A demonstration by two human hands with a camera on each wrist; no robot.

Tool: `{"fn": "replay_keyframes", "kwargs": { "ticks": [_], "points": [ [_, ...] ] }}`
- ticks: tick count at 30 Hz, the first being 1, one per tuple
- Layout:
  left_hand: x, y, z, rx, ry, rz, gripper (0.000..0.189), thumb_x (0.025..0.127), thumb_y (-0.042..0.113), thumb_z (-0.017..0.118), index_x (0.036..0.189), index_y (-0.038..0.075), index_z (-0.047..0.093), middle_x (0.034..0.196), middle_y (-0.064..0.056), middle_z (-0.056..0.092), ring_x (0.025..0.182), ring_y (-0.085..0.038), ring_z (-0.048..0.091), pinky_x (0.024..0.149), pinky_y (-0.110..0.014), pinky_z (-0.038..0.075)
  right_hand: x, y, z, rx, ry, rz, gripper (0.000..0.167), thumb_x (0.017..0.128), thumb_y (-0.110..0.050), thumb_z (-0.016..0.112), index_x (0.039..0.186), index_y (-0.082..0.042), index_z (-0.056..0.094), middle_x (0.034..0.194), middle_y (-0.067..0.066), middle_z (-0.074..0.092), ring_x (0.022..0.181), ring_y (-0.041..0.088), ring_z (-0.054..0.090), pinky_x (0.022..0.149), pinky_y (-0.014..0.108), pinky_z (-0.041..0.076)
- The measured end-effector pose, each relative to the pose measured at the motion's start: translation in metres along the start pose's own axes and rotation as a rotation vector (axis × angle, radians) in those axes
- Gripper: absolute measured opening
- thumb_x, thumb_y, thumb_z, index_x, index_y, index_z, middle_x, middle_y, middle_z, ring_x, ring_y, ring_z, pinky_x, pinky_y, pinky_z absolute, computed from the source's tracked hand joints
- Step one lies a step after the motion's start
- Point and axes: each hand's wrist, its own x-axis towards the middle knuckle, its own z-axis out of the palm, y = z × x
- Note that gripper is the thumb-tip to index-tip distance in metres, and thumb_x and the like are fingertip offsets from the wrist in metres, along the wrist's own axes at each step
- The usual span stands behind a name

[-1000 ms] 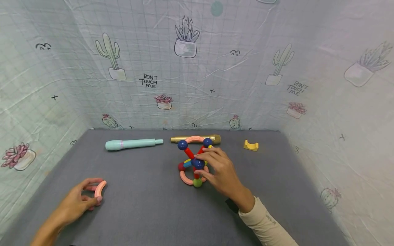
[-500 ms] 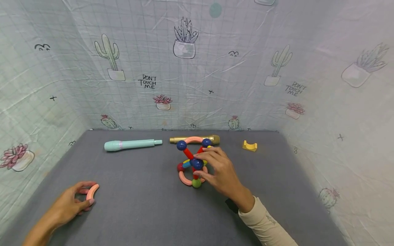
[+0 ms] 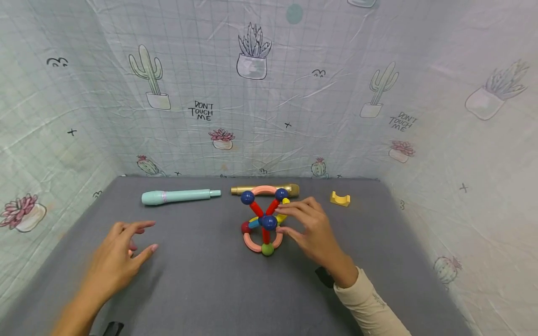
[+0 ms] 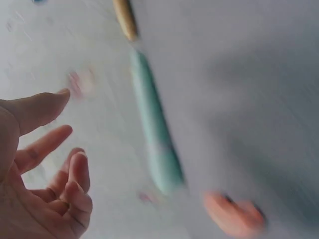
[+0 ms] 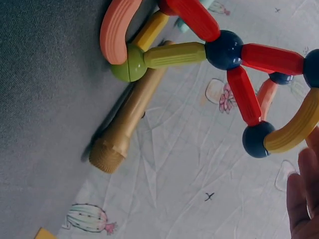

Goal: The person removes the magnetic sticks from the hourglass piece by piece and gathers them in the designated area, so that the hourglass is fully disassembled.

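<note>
A magnetic stick-and-ball structure [image 3: 266,235] stands on the grey table, with red, blue and yellow sticks, pink curved sticks, and blue, red and green balls. My right hand [image 3: 315,233] is beside its front blue ball [image 3: 269,222], thumb and index finger spread, tips just right of the ball. In the right wrist view, its fingers [image 5: 301,194] are near a yellow curved stick [image 5: 295,127]. My left hand [image 3: 115,259] hovers over the table's left side, thumb and index apart, holding nothing. A pink curved stick [image 4: 233,215] lies on the table, mostly hidden by that hand in the head view.
Behind, a mint-green microphone [image 3: 180,196] lies at left and a gold microphone [image 3: 290,190] lies behind the structure. A yellow cradle-shaped block [image 3: 340,199] sits at back right. Printed cloth [image 3: 269,102] walls the table at the back and sides.
My left hand first drew the pink curved stick leftward, then let go of it and rose forward and to the right. My right fingers have loosened and drawn back slightly from the blue ball.
</note>
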Motion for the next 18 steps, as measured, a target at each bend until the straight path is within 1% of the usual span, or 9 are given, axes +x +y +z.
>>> {"fn": "replay_keyframes", "kwargs": {
  "ticks": [3,6,9,13,16,18],
  "points": [
    [0.012,0.037,0.007,-0.059,0.037,0.095,0.055,0.082,0.015,0.093,0.132,0.019,0.071,0.112,-0.007,0.067,0.079,-0.009,0.051,0.058,-0.025,0.038,0.0,0.0,0.001,0.023,-0.015,-0.004,0.046,0.077,-0.02,0.095,0.12,-0.013,0.08,0.123,0.001,0.077,0.103,0.018,0.062,0.085,0.032,0.051],
    [0.021,0.071,0.018,-0.113,0.035,0.167,0.052,0.084,0.016,0.092,0.131,0.02,0.072,0.111,0.0,0.067,0.08,-0.006,0.051,0.059,-0.024,0.04,0.001,-0.001,0.003,0.056,-0.022,-0.013,0.042,0.078,-0.012,0.094,0.118,-0.011,0.08,0.122,0.002,0.077,0.108,0.019,0.067,0.085,0.032,0.058],
    [0.028,0.102,0.029,-0.165,-0.006,0.2,0.049,0.087,0.02,0.09,0.132,0.021,0.071,0.111,0.004,0.067,0.082,-0.005,0.052,0.061,-0.024,0.041,0.001,-0.002,0.005,0.086,-0.029,-0.019,0.04,0.079,-0.005,0.092,0.117,-0.009,0.08,0.122,0.004,0.076,0.11,0.02,0.07,0.085,0.032,0.062],
    [0.037,0.138,0.046,-0.237,-0.066,0.235,0.05,0.088,0.024,0.089,0.134,0.02,0.07,0.114,0.005,0.068,0.085,-0.006,0.055,0.065,-0.024,0.045,0.003,-0.003,0.006,0.101,-0.031,-0.021,0.038,0.08,0.0,0.09,0.115,-0.007,0.079,0.12,0.005,0.075,0.106,0.019,0.074,0.083,0.031,0.064],
    [0.043,0.16,0.061,-0.288,-0.095,0.261,0.054,0.088,0.028,0.09,0.137,0.019,0.069,0.118,0.004,0.068,0.084,-0.006,0.057,0.065,-0.023,0.047,0.003,-0.004,0.006,0.096,-0.034,-0.026,0.036,0.081,0.001,0.089,0.115,-0.008,0.079,0.117,0.005,0.074,0.102,0.018,0.074,0.082,0.03,0.064],
    [0.045,0.171,0.071,-0.317,-0.102,0.277,0.058,0.087,0.03,0.09,0.139,0.019,0.067,0.121,0.002,0.068,0.083,-0.006,0.059,0.065,-0.021,0.049,0.003,-0.004,0.006,0.095,-0.034,-0.034,0.035,0.082,0.002,0.088,0.115,-0.008,0.079,0.116,0.005,0.074,0.099,0.019,0.074,0.081,0.03,0.064]
  ]
}}
